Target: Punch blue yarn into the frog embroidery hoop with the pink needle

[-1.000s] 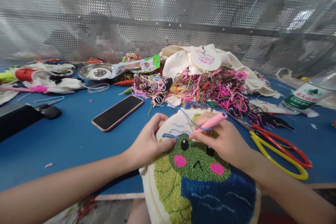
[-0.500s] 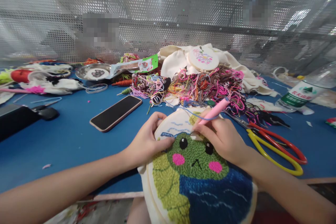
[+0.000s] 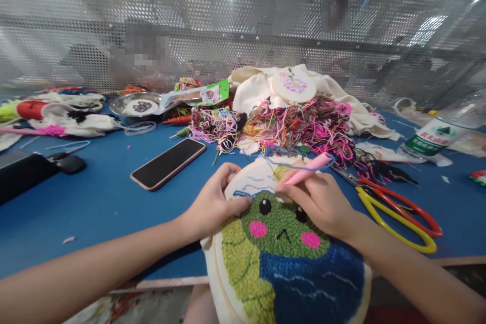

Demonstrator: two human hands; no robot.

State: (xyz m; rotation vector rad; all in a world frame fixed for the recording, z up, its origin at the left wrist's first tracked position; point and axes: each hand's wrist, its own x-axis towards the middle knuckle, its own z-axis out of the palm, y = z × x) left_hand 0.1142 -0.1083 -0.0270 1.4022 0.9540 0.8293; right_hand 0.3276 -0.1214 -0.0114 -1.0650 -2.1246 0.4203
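Note:
A round embroidery hoop [image 3: 224, 283] with cream cloth leans at the table's front edge, tilted towards me. Its looped yarn picture [image 3: 283, 235] shows a green frog face with pink cheeks, dark blue water and yellow-green patches; the upper part is bare cloth with blue lines. My left hand [image 3: 220, 197] grips the hoop's upper left rim, thumb on the front. In my right hand [image 3: 322, 197] is a pink punch needle [image 3: 309, 169], pinched above the frog's head, its tip hidden by my fingers. Blue yarn [image 3: 283, 164] trails from the punch needle's top end across to the left.
Scissors [image 3: 398, 212] with red and yellow handles lie right of the hoop. A phone [image 3: 169, 163] lies left. Behind are a tangled yarn heap [image 3: 296, 124], a small embroidered hoop [image 3: 294, 85], a metal dish [image 3: 117, 106] and a water bottle [image 3: 433, 136]. A perforated metal screen [image 3: 243, 15] stands behind.
The punch needle has tilted lower, its top end dipping a little. The blue yarn has shifted with it. My left hand keeps its hold on the hoop.

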